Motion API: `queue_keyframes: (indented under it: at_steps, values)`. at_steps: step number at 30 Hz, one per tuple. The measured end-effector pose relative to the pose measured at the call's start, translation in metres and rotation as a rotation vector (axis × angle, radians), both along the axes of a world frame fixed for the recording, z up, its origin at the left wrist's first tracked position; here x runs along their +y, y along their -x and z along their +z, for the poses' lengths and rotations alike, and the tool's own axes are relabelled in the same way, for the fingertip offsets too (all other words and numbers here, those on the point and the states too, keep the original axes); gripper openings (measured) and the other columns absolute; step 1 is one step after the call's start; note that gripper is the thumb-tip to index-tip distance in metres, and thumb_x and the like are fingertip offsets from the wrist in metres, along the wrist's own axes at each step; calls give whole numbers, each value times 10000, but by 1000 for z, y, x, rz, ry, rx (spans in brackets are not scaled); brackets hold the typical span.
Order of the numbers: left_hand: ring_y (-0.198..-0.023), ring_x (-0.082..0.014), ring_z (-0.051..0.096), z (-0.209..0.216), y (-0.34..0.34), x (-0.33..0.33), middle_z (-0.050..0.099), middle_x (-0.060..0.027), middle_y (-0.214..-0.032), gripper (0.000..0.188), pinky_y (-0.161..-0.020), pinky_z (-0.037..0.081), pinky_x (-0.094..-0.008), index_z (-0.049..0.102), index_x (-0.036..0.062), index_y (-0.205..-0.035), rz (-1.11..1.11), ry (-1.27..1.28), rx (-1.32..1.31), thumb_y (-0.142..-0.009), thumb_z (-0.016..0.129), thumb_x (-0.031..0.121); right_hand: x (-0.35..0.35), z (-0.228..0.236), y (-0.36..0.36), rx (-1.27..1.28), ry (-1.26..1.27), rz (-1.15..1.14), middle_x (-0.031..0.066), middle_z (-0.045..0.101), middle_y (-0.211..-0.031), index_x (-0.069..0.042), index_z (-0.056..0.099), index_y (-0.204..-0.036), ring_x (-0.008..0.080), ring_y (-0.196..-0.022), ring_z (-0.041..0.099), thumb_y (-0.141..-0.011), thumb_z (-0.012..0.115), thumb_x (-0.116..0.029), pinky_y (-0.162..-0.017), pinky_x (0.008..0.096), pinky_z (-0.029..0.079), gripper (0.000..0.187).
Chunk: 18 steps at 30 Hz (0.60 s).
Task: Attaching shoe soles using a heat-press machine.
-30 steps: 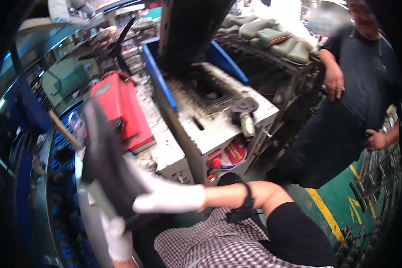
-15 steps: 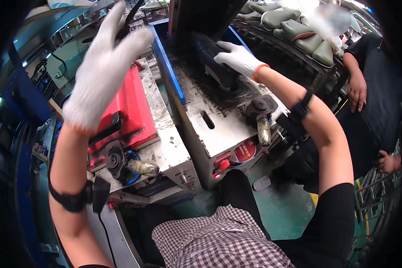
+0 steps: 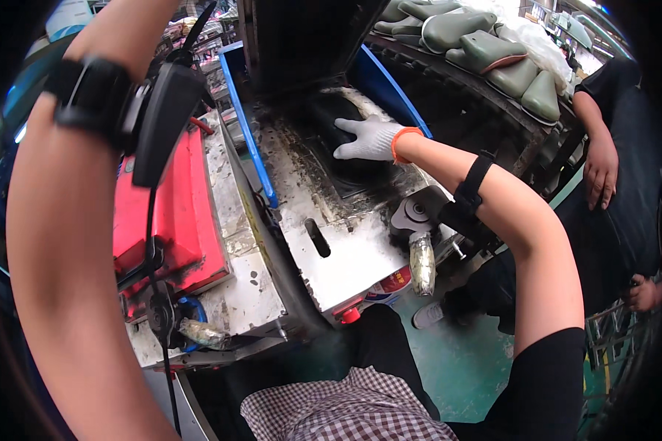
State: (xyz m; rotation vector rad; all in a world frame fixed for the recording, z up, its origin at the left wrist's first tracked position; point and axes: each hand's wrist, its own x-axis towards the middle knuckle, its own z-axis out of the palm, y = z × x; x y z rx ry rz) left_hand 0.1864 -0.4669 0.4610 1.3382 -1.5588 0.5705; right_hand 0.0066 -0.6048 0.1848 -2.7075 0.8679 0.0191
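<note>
My right hand [image 3: 371,140], in a white knit glove with an orange cuff, rests at a dark foot-shaped piece [image 3: 335,121] on the press bed. Thumb and fingers are spread apart, and the fingertips appear to touch the piece. A sooty black area surrounds it on the white machine plate [image 3: 331,264]. Above the back of the bed stands a raised black press lid [image 3: 294,44]. My left forearm [image 3: 62,242] reaches up past the top edge, so the left hand is out of view.
Blue side guards [image 3: 254,140] flank the bed. A red mould block [image 3: 169,213] sits to the left. Taped handles [image 3: 422,264] stick out in front. Green shoe forms [image 3: 485,55] fill a rack at the far right. Another person's hand [image 3: 600,173] hangs at the right.
The left hand has gone up and out of the picture. My right hand has moved slightly left and lower, and the dark piece now lies flatter on the bed. My view has shifted.
</note>
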Motion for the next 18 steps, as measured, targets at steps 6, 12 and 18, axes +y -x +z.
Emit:
queue_keyframes:
  at_steps: [6,12,18]
  values:
    - [-1245,-346,651,6,26,-8,680,-251,-1349,449,-1087,484,-427,694,-11,-1303,479,-101,-155,-1063,515,324,-9,4,29,-24,-8,17,330,374,-1632,-187,384,-1652,438,-1488,440,-927,605,-697,-1231,438,353,913]
    - [-1146,-407,692,-32,34,15,712,-300,-1201,432,-1041,506,-483,743,0,-1190,546,-65,-286,-1043,455,286,105,28,125,-558,262,213,190,639,-1346,-80,648,-1383,375,-1275,609,-968,682,-293,-1105,422,480,468]
    - [-891,-373,736,-148,76,41,758,-145,-923,213,-800,590,-504,706,94,-983,568,123,-256,-952,615,284,202,-31,170,-731,365,286,145,691,-1188,-77,724,-1177,392,-1209,623,-879,742,-192,-1052,499,490,321]
